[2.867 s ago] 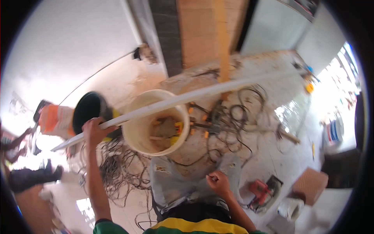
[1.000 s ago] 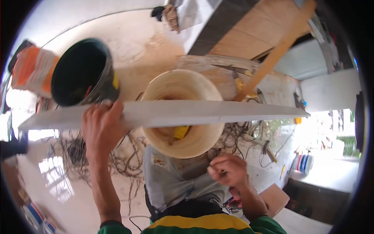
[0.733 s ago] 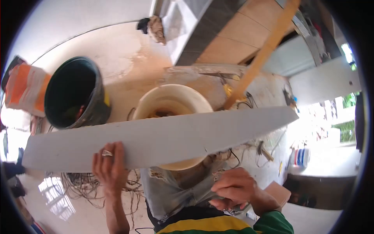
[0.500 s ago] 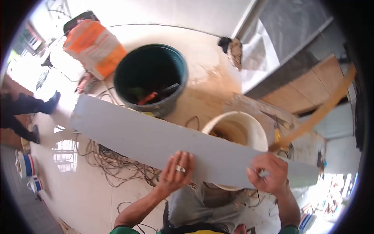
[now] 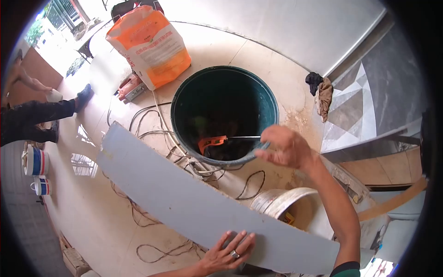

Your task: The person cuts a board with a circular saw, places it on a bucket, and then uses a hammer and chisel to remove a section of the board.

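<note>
A long grey board (image 5: 175,194) lies slantwise across the view below the buckets. My left hand (image 5: 229,254), with a ring on one finger, rests on its surface near the lower edge, fingers stretched out. Over the near right rim of a dark green bucket (image 5: 271,104), my right hand (image 5: 286,147) reaches with bent fingers and thumb apart. Inside the bucket is a tool with an orange handle (image 5: 212,142) and a thin metal shaft; the shaft's end meets my right fingertips, and no grip on it shows. The bucket's bottom is dark.
A white bucket (image 5: 272,201) stands behind the board, with cables (image 5: 161,134) on the floor. An orange-and-white bag (image 5: 154,51) and a red power tool (image 5: 130,87) are beyond. Another person's leg (image 5: 41,117) and small pails (image 5: 37,160) are at left.
My right hand has left the board and moved up and forward to the green bucket's rim. My left hand stays on the board. The view has shifted.
</note>
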